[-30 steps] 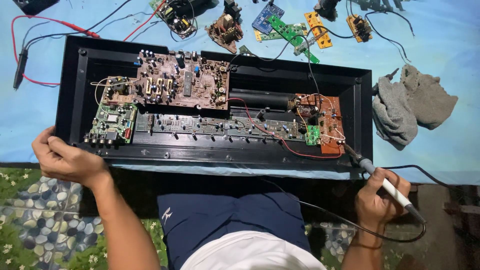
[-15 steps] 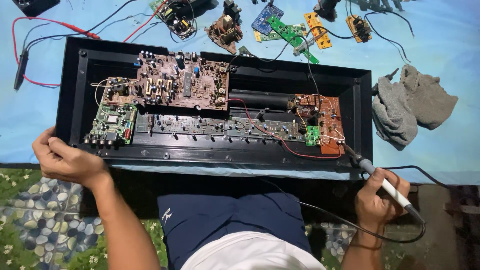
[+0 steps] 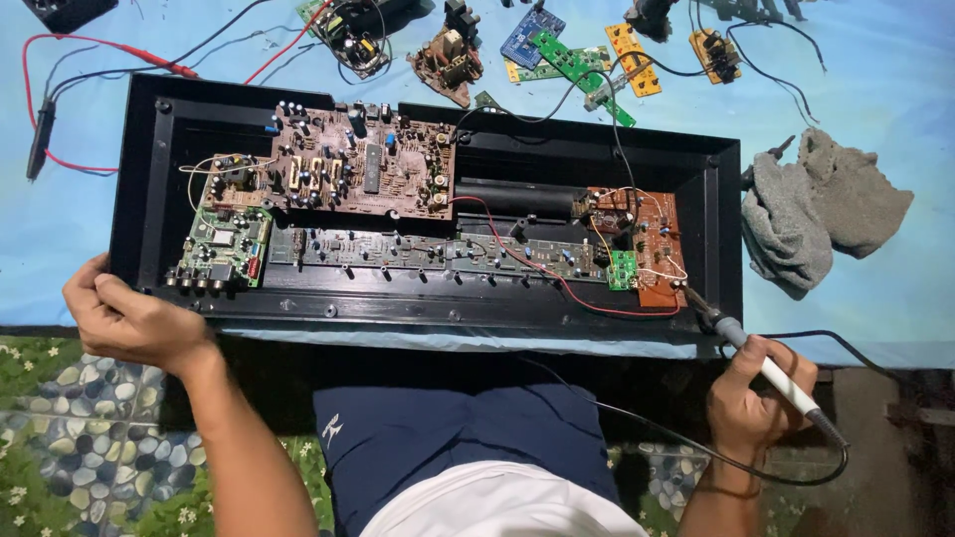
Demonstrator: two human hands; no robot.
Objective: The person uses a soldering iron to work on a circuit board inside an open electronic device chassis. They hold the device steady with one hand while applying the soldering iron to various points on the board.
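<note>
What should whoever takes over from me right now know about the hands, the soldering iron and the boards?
Left hand: grips the near left corner of the black chassis, steadying it.
Right hand: holds the soldering iron like a pen, tip at the near right corner of the orange board.
Inside the chassis: large brown board, small green board, long strip board, red wire.
Loose boards lie beyond on the blue sheet; grey rag at right.
Done or left: the joints are too small to judge.

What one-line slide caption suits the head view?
Right hand touches soldering iron to orange board; left hand grips black chassis.
</note>
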